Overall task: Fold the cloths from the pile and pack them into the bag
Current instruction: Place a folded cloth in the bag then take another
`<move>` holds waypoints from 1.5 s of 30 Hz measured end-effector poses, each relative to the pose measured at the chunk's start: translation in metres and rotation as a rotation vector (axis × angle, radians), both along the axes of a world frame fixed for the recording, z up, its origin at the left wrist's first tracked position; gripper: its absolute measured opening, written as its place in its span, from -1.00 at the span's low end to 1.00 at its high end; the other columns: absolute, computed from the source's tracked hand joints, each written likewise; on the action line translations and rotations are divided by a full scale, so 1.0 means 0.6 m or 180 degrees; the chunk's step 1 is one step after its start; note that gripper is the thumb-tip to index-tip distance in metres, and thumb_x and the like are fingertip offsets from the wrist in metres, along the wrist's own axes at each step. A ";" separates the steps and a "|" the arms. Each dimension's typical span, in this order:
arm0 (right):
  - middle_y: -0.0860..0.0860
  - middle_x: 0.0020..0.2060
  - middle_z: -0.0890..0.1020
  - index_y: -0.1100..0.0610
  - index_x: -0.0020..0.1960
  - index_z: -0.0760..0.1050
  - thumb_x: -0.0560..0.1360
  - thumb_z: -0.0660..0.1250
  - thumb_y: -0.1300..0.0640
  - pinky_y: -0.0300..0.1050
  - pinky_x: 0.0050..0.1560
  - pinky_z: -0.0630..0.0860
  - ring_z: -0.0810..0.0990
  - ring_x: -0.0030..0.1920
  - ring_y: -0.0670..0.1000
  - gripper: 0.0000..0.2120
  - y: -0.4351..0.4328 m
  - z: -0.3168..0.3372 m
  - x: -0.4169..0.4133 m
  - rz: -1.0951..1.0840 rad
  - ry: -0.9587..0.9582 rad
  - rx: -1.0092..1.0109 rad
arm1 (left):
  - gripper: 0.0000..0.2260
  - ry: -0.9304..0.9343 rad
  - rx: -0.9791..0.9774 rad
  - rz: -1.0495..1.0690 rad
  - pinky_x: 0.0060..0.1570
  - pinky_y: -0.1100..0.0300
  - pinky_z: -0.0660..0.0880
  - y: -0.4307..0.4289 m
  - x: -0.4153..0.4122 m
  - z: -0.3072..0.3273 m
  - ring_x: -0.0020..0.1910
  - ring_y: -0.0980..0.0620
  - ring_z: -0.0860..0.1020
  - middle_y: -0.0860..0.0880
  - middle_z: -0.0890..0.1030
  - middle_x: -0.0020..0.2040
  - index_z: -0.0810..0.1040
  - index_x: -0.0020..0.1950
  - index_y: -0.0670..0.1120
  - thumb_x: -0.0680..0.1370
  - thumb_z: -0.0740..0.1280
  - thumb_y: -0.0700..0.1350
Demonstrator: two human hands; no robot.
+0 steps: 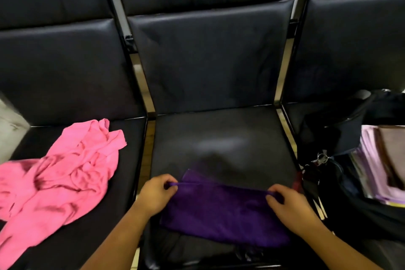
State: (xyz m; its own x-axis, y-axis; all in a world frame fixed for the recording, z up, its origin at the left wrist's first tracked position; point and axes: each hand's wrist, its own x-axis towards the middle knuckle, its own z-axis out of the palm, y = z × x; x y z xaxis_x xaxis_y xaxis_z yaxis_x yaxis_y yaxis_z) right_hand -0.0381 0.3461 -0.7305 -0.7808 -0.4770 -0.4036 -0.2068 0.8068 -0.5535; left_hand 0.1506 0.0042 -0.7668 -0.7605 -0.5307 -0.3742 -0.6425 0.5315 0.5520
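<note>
Black seats [208, 138] fill my view; lower centre, my left hand [156, 195] and right hand [289, 204] pinch the purple cloth [221, 210]; the bag [350, 204] is cut off at right.

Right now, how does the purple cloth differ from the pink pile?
The purple cloth lies flat and folded on the middle seat; the pink pile lies crumpled on the left seat. The left hand and right hand pinch the purple cloth's far edge; nothing touches the pink pile. Both are plain-coloured fabric on black seats.
</note>
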 end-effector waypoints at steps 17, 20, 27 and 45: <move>0.00 -0.02 0.67 0.03 0.21 0.48 0.55 0.43 -0.03 -0.20 0.07 0.50 0.66 0.07 0.04 -0.71 0.013 -0.046 -0.004 -0.0019 0.0019 0.0723 | -0.83 -0.0003 -0.0645 -0.0380 0.10 0.05 0.58 0.027 -0.109 -0.036 0.10 0.10 0.56 0.16 0.55 0.07 0.52 0.15 0.20 0.59 0.39 0.00; 0.02 -0.01 0.66 0.04 0.28 0.41 0.54 0.44 0.01 -0.21 0.05 0.51 0.67 0.08 0.04 -0.63 0.018 -0.059 -0.008 0.0104 0.0142 0.0886 | -0.72 -0.0044 -0.0687 -0.0298 0.12 0.06 0.59 0.028 -0.112 -0.042 0.13 0.09 0.57 0.13 0.56 0.12 0.48 0.27 0.17 0.58 0.42 0.02; 0.06 0.05 0.48 -0.03 -0.10 0.37 0.49 0.46 0.12 -0.14 0.08 0.53 0.61 -0.06 0.07 -0.75 0.027 -0.070 -0.007 0.0139 0.0267 0.1059 | -0.86 0.0199 -0.0342 -0.0080 0.00 0.17 0.52 0.020 -0.091 -0.039 -0.06 0.17 0.55 0.13 0.55 -0.04 0.55 -0.13 0.09 0.53 0.50 0.01; -0.22 -0.28 0.69 -0.14 -0.21 0.64 0.45 0.56 0.17 -0.23 -0.13 0.55 0.67 -0.14 -0.10 -0.78 0.029 0.100 -0.057 -0.0695 0.0349 -0.1067 | -0.83 0.1082 0.0813 0.0285 0.01 0.27 0.58 0.003 0.038 0.214 -0.05 0.07 0.70 0.00 0.76 -0.07 0.73 0.08 -0.05 0.53 0.50 -0.25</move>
State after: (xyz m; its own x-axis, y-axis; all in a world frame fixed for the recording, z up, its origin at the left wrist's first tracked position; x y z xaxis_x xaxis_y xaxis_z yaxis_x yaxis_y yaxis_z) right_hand -0.0724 0.3633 -0.6707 -0.9079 -0.3863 -0.1629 -0.1230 0.6170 -0.7773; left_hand 0.1735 0.0058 -0.6387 -0.8184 -0.5229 -0.2383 -0.4388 0.3009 0.8467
